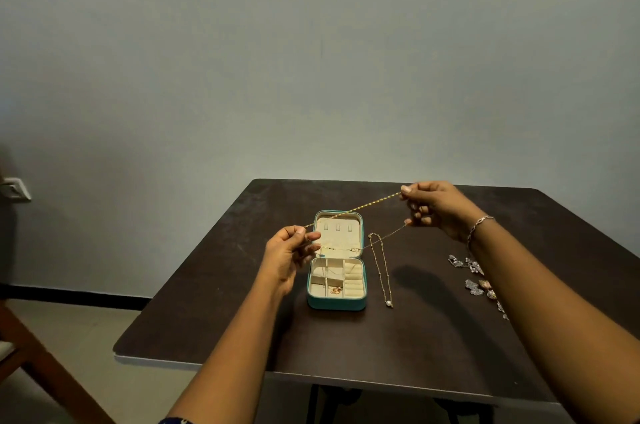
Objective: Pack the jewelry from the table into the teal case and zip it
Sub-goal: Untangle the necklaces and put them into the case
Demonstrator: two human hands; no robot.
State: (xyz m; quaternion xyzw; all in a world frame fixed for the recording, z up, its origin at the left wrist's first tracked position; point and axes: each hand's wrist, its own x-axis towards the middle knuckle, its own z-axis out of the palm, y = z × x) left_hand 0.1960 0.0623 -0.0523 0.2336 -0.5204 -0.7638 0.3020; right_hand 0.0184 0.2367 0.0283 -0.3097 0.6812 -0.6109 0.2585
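Two hands hold one gold chain (353, 209) stretched taut in the air. The left hand (289, 255) pinches its lower end between thumb and forefinger; the right hand (434, 207) pinches the upper end the same way, higher and farther back. A second, finer strand (384, 238) runs from under the right grip down toward the lid; whether it belongs to the same chain I cannot tell.

Just right of the left grip, below the chain, sits one teal case (336, 303) on the desk (214, 319), open, its lid (341, 231) laid back flat. The tray is split into compartments; one small reddish-gold piece (335, 291) lies in a front one.

Just beside the case, below the right grip, one pearl necklace (382, 271) lies lengthwise on the desk, its pearl at the near end. Farther right, partly hidden by the right forearm, lies a cluster of sparkly silver pieces (472, 279); their count is unclear. One bracelet (479, 223) circles the right wrist.
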